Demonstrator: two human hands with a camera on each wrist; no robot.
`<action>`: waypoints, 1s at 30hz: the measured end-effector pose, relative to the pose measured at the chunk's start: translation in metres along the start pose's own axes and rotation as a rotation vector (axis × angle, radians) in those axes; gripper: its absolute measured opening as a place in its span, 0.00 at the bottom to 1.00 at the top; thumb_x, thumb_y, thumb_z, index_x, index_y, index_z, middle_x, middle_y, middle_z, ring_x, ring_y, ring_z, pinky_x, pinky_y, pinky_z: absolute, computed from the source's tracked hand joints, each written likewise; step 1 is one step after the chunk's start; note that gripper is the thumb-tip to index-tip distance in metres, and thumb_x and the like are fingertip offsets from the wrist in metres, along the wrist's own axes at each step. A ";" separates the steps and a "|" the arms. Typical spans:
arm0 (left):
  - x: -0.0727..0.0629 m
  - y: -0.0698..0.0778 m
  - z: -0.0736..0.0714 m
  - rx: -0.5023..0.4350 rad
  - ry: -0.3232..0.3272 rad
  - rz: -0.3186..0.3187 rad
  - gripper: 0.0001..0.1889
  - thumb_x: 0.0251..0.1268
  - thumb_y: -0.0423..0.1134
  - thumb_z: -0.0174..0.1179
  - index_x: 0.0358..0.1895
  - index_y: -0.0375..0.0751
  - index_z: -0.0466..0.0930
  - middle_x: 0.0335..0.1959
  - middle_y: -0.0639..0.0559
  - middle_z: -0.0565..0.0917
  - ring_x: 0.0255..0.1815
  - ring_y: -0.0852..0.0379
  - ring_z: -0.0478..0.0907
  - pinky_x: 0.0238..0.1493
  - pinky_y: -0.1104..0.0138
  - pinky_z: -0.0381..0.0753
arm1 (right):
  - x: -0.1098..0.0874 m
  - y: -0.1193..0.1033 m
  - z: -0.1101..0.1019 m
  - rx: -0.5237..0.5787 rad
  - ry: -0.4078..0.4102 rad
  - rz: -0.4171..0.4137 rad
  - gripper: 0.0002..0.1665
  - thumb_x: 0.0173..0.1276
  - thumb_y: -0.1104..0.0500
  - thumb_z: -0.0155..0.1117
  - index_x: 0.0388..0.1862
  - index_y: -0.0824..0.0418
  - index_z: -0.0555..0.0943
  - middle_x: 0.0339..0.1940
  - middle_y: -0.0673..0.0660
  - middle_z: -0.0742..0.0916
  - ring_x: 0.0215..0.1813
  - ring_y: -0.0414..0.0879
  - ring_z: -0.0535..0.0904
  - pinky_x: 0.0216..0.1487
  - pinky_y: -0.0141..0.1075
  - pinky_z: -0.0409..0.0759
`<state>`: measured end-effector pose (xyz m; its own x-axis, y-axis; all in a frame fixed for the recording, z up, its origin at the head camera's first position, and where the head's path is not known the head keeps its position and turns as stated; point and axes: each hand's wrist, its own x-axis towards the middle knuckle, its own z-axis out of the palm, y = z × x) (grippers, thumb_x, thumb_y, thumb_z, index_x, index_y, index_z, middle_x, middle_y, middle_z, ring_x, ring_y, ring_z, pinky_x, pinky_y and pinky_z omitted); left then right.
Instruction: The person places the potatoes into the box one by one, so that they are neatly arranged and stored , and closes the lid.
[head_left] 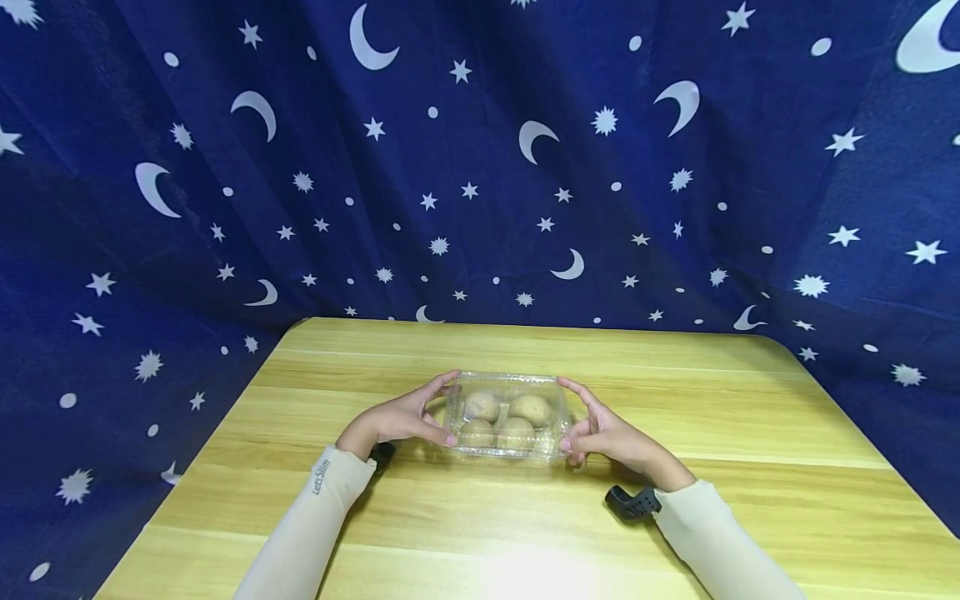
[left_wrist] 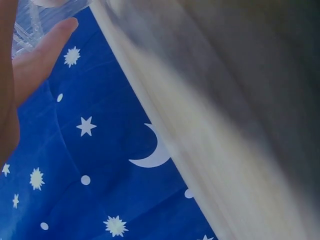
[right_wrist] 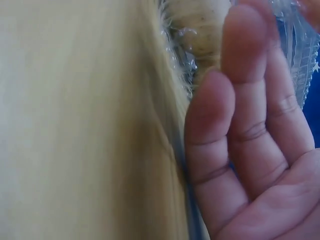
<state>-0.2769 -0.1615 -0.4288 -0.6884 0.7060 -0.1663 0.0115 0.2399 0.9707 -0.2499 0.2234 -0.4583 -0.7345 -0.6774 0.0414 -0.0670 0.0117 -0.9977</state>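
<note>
A clear plastic clamshell box (head_left: 506, 379) with its lid down sits over the middle of the table. Inside it show several round, pale brown potatoes (head_left: 530, 410). My left hand (head_left: 405, 415) grips the box's left end, thumb at the front corner and fingers reaching to the back corner. At the opposite end, my right hand (head_left: 609, 429) holds it the same way, index finger at the back corner and thumb at the front. The left wrist view catches only the thumb and a bit of clear plastic (left_wrist: 47, 22). In the right wrist view, fingers (right_wrist: 245, 45) partly cover the potatoes.
Underneath is a light wooden table (head_left: 375, 533) with a bright glare patch at its front. A dark blue cloth (head_left: 480, 167) with white moons and stars hangs behind and along both sides. A black band (head_left: 632, 503) is at the right wrist.
</note>
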 end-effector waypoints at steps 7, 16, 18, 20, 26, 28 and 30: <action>-0.001 0.002 0.001 -0.038 -0.013 0.002 0.62 0.66 0.28 0.72 0.90 0.41 0.31 0.88 0.27 0.39 0.42 0.56 0.89 0.59 0.61 0.84 | 0.000 -0.001 0.003 0.019 0.019 0.009 0.66 0.72 0.73 0.65 0.88 0.64 0.28 0.31 0.55 0.91 0.32 0.44 0.87 0.39 0.38 0.88; 0.001 0.000 0.002 -0.093 0.003 0.004 0.60 0.64 0.22 0.68 0.89 0.38 0.33 0.87 0.27 0.41 0.41 0.56 0.89 0.55 0.63 0.86 | 0.001 0.001 0.006 0.064 0.008 0.001 0.67 0.71 0.75 0.65 0.88 0.64 0.25 0.29 0.52 0.90 0.33 0.43 0.87 0.38 0.35 0.87; 0.002 0.000 0.002 -0.094 0.007 0.006 0.59 0.64 0.21 0.68 0.89 0.38 0.34 0.87 0.27 0.42 0.41 0.56 0.89 0.54 0.63 0.86 | 0.001 0.001 0.006 0.070 0.001 -0.004 0.67 0.71 0.75 0.64 0.87 0.64 0.24 0.29 0.52 0.90 0.33 0.43 0.87 0.38 0.35 0.87; 0.002 0.000 0.002 -0.089 0.011 0.007 0.59 0.64 0.22 0.68 0.89 0.37 0.34 0.87 0.27 0.43 0.41 0.56 0.90 0.54 0.63 0.86 | 0.002 0.001 0.006 0.072 0.000 -0.009 0.67 0.70 0.76 0.64 0.87 0.65 0.24 0.29 0.52 0.90 0.33 0.43 0.87 0.38 0.35 0.87; 0.003 -0.004 0.002 -0.064 0.022 -0.001 0.58 0.65 0.23 0.68 0.90 0.39 0.35 0.87 0.28 0.45 0.40 0.56 0.90 0.48 0.65 0.86 | 0.000 0.001 0.008 0.041 0.026 0.000 0.66 0.70 0.76 0.62 0.88 0.64 0.26 0.29 0.51 0.89 0.33 0.44 0.86 0.39 0.37 0.87; 0.002 -0.006 0.003 -0.031 0.034 -0.005 0.58 0.65 0.25 0.68 0.90 0.40 0.36 0.88 0.29 0.46 0.39 0.57 0.89 0.41 0.68 0.84 | -0.001 0.001 0.009 0.032 0.033 0.014 0.66 0.72 0.74 0.63 0.89 0.63 0.26 0.29 0.52 0.89 0.34 0.44 0.86 0.41 0.38 0.87; 0.000 -0.007 0.004 0.011 0.042 -0.013 0.58 0.66 0.27 0.68 0.90 0.42 0.36 0.88 0.30 0.47 0.38 0.58 0.88 0.35 0.69 0.80 | -0.003 0.002 0.010 0.028 0.035 0.028 0.65 0.73 0.73 0.63 0.89 0.62 0.26 0.30 0.52 0.88 0.35 0.44 0.86 0.43 0.39 0.87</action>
<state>-0.2742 -0.1603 -0.4365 -0.7181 0.6746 -0.1712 0.0103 0.2563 0.9665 -0.2413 0.2186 -0.4605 -0.7588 -0.6512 0.0150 -0.0275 0.0090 -0.9996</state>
